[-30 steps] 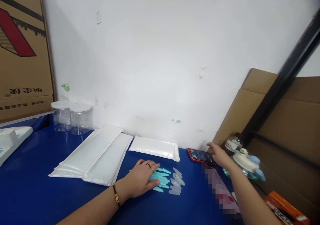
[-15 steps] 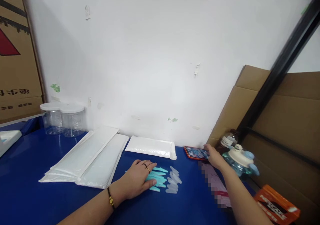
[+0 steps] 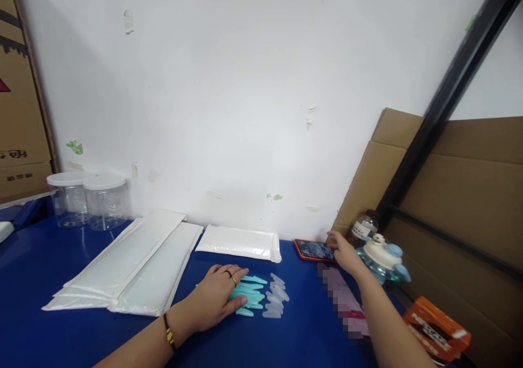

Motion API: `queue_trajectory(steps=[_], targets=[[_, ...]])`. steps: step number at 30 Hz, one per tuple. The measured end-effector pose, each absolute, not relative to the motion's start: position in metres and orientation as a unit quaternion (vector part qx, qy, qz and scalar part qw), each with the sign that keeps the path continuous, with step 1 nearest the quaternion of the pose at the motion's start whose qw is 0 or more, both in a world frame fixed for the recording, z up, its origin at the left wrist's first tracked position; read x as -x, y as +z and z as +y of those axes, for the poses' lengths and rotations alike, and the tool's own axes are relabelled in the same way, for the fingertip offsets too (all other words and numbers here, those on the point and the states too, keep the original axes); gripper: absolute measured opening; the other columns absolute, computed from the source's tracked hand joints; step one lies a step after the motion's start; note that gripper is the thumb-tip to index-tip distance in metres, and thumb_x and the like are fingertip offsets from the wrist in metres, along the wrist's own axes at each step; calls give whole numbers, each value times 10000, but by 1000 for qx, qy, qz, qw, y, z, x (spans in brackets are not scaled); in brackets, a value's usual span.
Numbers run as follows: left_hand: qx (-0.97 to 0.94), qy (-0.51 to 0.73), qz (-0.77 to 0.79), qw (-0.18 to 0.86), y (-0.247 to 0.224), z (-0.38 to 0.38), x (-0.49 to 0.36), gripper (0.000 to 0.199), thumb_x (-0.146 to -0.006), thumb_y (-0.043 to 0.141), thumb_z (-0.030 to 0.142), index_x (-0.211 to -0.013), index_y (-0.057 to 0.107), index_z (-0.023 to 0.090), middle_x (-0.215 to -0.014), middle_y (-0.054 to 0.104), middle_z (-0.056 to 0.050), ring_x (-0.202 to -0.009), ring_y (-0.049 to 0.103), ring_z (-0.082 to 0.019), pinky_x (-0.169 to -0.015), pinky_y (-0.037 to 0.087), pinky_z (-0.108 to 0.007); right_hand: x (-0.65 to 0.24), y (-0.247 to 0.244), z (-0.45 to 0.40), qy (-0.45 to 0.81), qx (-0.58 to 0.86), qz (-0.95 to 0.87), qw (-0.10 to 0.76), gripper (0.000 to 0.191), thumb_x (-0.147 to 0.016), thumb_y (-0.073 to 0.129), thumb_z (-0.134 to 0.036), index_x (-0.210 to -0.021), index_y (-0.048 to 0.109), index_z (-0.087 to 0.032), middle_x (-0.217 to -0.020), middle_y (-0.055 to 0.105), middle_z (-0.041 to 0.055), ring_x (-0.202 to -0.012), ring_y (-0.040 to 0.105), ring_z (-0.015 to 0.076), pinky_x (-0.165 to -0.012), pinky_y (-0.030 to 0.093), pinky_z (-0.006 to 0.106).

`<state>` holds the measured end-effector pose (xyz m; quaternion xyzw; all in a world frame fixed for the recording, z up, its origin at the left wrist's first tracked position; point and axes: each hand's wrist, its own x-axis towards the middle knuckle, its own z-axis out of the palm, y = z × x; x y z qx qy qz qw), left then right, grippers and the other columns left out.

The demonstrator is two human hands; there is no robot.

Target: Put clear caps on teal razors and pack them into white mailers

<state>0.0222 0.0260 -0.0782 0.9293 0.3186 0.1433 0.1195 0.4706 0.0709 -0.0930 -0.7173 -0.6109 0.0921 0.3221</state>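
Note:
My left hand [image 3: 216, 293] lies palm down with fingers stretched over the left part of a cluster of slim teal plastic pieces [image 3: 254, 288], shaped like small eyebrow razors. Part of the cluster is hidden under the fingers. Just to its right is a column of translucent frosted plastic pieces [image 3: 275, 297], like small sheaths. At the back right a phone in a red case [image 3: 312, 250] rests screen up on the blue table. My right hand [image 3: 345, 253] is over the phone's right end, fingers apart; whether a fingertip touches the screen I cannot tell.
Several white padded envelopes [image 3: 151, 267] lie at left, and a white bubble mailer [image 3: 239, 242] by the wall. Two clear jars [image 3: 107, 204] stand back left. At right are a pink packet [image 3: 347, 297], brown bottle [image 3: 363, 226], teal water bottle [image 3: 382, 256] and orange box [image 3: 437, 330].
The view has turned slightly right, so everything sits further left. My right hand's fingers have lifted and spread over the phone's right end. My left hand stays on the teal pieces.

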Motion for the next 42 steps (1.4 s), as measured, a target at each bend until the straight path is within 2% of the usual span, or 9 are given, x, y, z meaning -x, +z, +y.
queue_trajectory(steps=[2,6,9,15,18,26,32,42], targets=[[-929,145,318,118,-79,26,-23,527,-900,309,519,-1358,335,259,-1299,480,-81,-1194,413,-257,-997,288,-428,-472,-95,72,72,732,-609,297,671,-556,357,49,-1183,405,-184,-1171,511,110,-872,619,140,-824,443,255],[-929,145,320,116,-79,26,-23,520,-899,312,520,-1353,341,268,-1298,480,-70,-1196,412,-249,-998,289,-420,-470,-101,71,6,759,-607,234,686,-555,382,65,-1196,439,-170,-1171,519,134,-1002,568,212,-883,398,310],[-929,142,321,116,-78,25,-23,525,-899,312,520,-1360,331,270,-1299,480,-71,-1196,412,-254,-997,292,-423,-466,-105,70,-4,761,-608,226,681,-559,377,71,-1192,454,-170,-1150,537,139,-1049,548,236,-894,386,323],[-928,136,325,118,-75,24,-23,528,-897,325,510,-1364,325,264,-1304,473,-76,-1195,409,-257,-1001,286,-429,-462,-99,73,130,712,-615,314,693,-570,326,49,-1212,382,-207,-1166,523,103,-862,643,141,-775,460,244],[-928,128,328,119,-74,24,-24,530,-896,331,505,-1369,315,264,-1311,465,-74,-1204,400,-256,-1004,283,-431,-462,-94,73,113,698,-618,344,676,-556,337,37,-1183,408,-205,-1138,547,88,-875,641,141,-808,453,254],[-929,134,324,115,-77,24,-23,523,-899,326,502,-1368,313,271,-1311,464,-72,-1206,397,-255,-1006,280,-427,-462,-97,70,107,725,-613,297,681,-536,340,44,-1169,433,-191,-1123,565,93,-809,642,136,-756,462,240],[-931,138,319,115,-78,25,-23,527,-899,322,508,-1368,317,268,-1304,471,-78,-1196,408,-258,-1000,282,-433,-461,-90,70,88,717,-610,324,666,-546,343,46,-1158,433,-199,-1146,548,82,-793,636,125,-779,459,235],[-929,132,325,121,-75,24,-24,535,-899,315,516,-1366,326,255,-1310,469,-83,-1202,403,-259,-1003,281,-433,-468,-93,70,77,718,-611,324,615,-552,346,38,-1109,459,-198,-1073,566,59,-756,621,118,-754,459,228]])
